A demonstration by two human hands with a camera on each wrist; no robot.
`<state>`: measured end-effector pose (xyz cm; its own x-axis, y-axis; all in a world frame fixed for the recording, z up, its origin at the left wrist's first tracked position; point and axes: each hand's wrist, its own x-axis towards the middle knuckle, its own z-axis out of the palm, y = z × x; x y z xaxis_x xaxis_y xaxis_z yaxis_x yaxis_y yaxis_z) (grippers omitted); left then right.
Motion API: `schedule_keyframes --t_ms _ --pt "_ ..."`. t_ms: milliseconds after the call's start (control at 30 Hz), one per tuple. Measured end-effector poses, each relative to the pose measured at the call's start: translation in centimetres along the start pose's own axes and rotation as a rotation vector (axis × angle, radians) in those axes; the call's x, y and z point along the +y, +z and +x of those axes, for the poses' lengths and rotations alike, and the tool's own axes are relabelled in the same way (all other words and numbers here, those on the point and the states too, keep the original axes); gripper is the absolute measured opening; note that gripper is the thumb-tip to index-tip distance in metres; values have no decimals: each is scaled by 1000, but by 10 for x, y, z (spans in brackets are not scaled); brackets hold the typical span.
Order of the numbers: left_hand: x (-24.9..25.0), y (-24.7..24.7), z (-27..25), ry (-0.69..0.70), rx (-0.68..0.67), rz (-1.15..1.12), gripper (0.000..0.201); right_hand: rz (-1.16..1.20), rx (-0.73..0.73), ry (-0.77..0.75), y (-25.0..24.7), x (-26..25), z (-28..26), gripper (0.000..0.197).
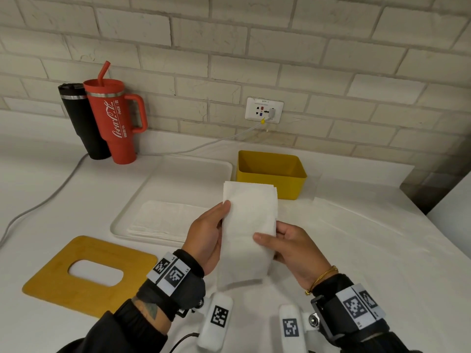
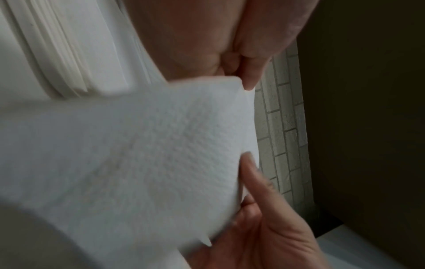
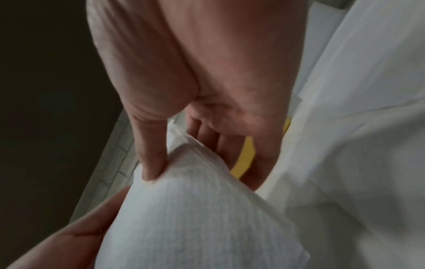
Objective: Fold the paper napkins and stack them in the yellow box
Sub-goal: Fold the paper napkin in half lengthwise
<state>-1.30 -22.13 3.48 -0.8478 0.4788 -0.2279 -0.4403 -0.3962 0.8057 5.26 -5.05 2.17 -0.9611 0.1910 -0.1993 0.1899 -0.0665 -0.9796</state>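
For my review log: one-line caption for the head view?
Both hands, left hand and right hand, hold a folded napkin before the yellow box.

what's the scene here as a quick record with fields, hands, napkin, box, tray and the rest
left hand: left hand holds the napkin's left edge, thumb on top
right hand: right hand pinches its right edge
napkin: folded napkin held up above the counter, in front of the box
yellow box: yellow box open, no napkins visible inside
tray: white tray left of the box, napkin stack on it
lid: wooden lid flat at near left
cups: red cup and black cup by the wall
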Motion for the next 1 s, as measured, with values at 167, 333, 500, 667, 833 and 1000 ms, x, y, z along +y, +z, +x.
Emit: schedule_keyframes --t_ms 167,333,500,667,833,1000 --pt "10 0 4 47 -13 138 33 -34 -95 -17 1 1 -4 29" --pt "15 5 5 41 39 124 45 -65 -116 -1 4 4 -4 30" --pt "16 2 8 40 46 27 44 -80 -116 -5 6 9 -3 33" --pt "5 0 9 -1 -71 93 36 18 -73 -21 1 11 1 35" --pt "4 4 15 27 -95 26 32 -26 -118 24 -1 15 -5 38" --pt "2 12 27 -8 -89 -87 42 -80 -122 43 -19 12 -11 35"
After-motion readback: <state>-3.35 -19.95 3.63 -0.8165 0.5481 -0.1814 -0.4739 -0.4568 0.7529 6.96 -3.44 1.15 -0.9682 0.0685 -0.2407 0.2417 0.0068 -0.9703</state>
